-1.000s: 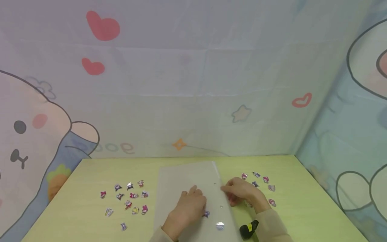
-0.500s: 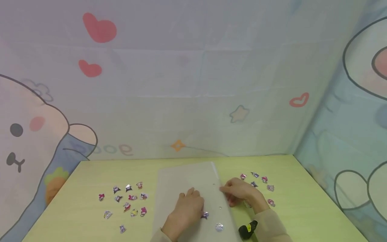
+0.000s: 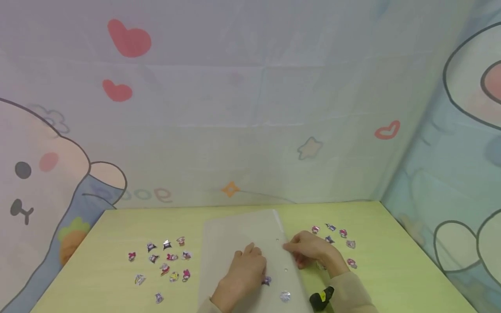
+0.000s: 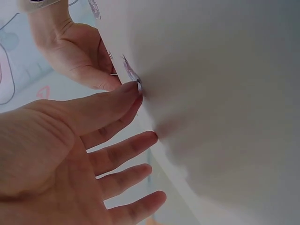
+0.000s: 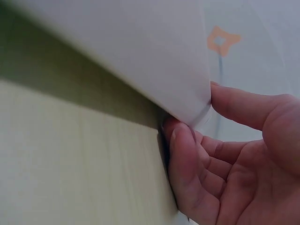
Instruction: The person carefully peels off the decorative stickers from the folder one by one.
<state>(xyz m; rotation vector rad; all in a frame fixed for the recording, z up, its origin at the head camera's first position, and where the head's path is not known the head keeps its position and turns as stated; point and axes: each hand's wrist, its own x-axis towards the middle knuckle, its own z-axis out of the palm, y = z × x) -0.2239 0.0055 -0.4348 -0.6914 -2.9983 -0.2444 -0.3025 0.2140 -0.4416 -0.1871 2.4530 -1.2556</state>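
A large white flat sheet (image 3: 231,230), stiff like a folder or board, lies slanted on the table. My left hand (image 3: 245,270) is over its middle; in the left wrist view, thumb and index finger pinch the edge of a small purple cartoon sticker (image 4: 130,69), while the other fingers are spread with their tips near the sheet. My right hand (image 3: 311,249) grips the sheet's right edge, with the thumb on top and curled fingers beneath, as the right wrist view shows. A round shiny sticker (image 3: 285,296) lies on the sheet near the front.
Several cartoon stickers (image 3: 164,268) lie scattered on the table (image 3: 98,278) at left, and more stickers (image 3: 343,233) lie beyond the right hand. A black object with a yellow label (image 3: 322,298) sits by the right forearm. A printed cloth (image 3: 242,108) hangs behind.
The left hand has shifted very slightly over the sheet, still at the purple sticker. The right hand keeps its grip on the edge. The head view has tilted a little.
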